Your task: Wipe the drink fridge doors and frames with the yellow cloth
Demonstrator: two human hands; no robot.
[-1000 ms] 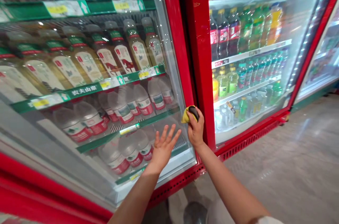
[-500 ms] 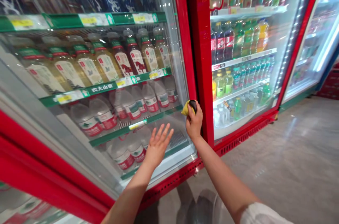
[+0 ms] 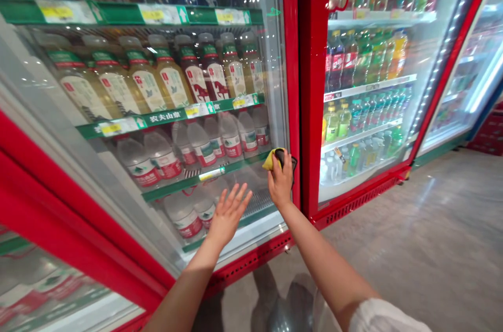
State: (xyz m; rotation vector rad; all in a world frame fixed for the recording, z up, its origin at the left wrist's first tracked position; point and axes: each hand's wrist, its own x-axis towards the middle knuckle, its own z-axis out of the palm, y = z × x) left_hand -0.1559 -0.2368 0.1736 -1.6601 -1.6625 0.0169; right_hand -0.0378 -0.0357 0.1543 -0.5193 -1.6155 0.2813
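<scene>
In front of me stands a drinks fridge with a glass door (image 3: 251, 175) in a red frame (image 3: 291, 86). My right hand (image 3: 280, 185) holds a yellow and black cloth (image 3: 269, 160) at the right side of the glass, close to the frame. Its fingers are bent over the cloth. My left hand (image 3: 228, 214) has its fingers spread at the lower part of the glass and holds nothing; whether the palm touches the glass I cannot tell. Behind the glass, water bottles (image 3: 204, 148) and juice bottles (image 3: 173, 78) line the green-edged shelves.
To the right a second red fridge (image 3: 314, 112) displays soda bottles (image 3: 363, 59), and another fridge stands beyond it. A shiny grey floor (image 3: 440, 232) runs along the fronts. At lower left another red-framed door (image 3: 58, 196) crosses the view.
My right hand has shifted slightly left and down across the glass with the cloth. My left hand stays spread in nearly the same place. The view has turned slightly, moving the fridges rightward.
</scene>
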